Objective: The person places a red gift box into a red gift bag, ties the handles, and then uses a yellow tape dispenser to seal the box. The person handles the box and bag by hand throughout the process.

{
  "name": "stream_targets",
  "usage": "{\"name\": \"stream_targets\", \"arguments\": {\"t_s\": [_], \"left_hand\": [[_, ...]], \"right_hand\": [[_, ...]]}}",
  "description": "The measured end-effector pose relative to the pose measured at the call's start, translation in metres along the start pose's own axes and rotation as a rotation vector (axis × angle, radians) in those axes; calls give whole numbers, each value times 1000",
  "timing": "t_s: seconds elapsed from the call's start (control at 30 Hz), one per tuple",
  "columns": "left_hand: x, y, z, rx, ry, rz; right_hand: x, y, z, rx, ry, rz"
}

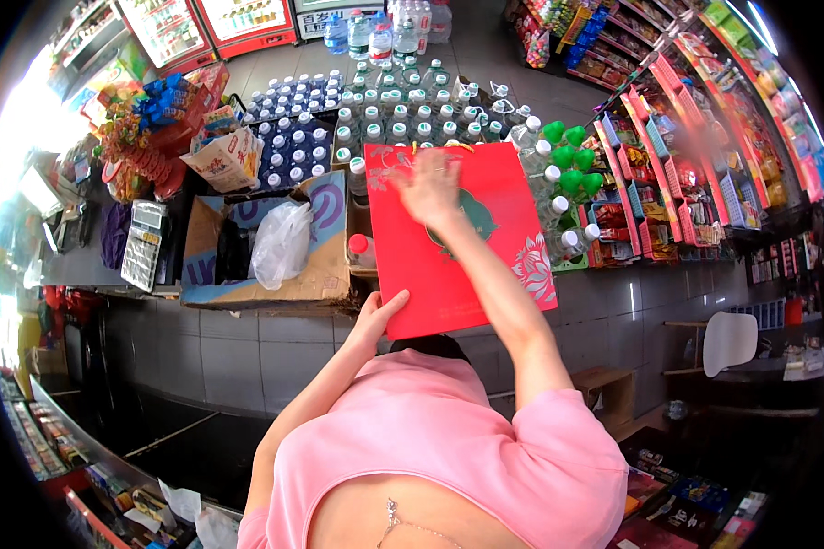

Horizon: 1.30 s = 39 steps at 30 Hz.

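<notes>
A red paper gift bag (412,267) lies flat over the tops of bottles in front of me. It bears silver flower prints, a dark green emblem with writing, and a yellow cord handle at its far edge. With the thumb on top, my left hand (374,321) grips the bag's near left corner. My right hand (432,189) is spread over the bag's upper half, blurred by motion. Whether its palm presses on the paper or hovers just above, I cannot tell. The emblem is partly hidden by my right wrist.
Left of the bag stands an open cardboard box (329,280) with a white plastic bag (281,243). Farther left are a calculator (144,246) and packaged snacks (137,130). Water bottles (398,113) crowd behind, green-capped bottles (571,158) stand right, and snack shelves (659,171) line the far right.
</notes>
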State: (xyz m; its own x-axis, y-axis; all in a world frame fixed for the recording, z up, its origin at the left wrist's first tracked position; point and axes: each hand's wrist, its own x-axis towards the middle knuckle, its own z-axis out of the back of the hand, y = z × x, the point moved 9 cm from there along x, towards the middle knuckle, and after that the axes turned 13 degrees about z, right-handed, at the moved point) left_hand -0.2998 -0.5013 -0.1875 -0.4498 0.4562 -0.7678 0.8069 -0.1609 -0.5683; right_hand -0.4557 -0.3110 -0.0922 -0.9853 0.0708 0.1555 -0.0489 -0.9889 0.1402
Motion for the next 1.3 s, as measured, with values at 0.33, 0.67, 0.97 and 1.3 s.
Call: {"name": "stream_targets", "arguments": {"t_s": [0.33, 0.67, 0.97, 1.3], "left_hand": [[13, 10, 8, -98, -25, -60], [-12, 1, -5, -233, -91, -35], [-5, 2, -8, -206, -12, -2], [16, 30, 21, -229, -43, -146]], "right_hand": [[-44, 194, 44, 1035, -80, 712], [-47, 12, 14, -90, -109, 455], [-6, -162, 39, -262, -286, -99], [-166, 155, 26, 673, -119, 528]]}}
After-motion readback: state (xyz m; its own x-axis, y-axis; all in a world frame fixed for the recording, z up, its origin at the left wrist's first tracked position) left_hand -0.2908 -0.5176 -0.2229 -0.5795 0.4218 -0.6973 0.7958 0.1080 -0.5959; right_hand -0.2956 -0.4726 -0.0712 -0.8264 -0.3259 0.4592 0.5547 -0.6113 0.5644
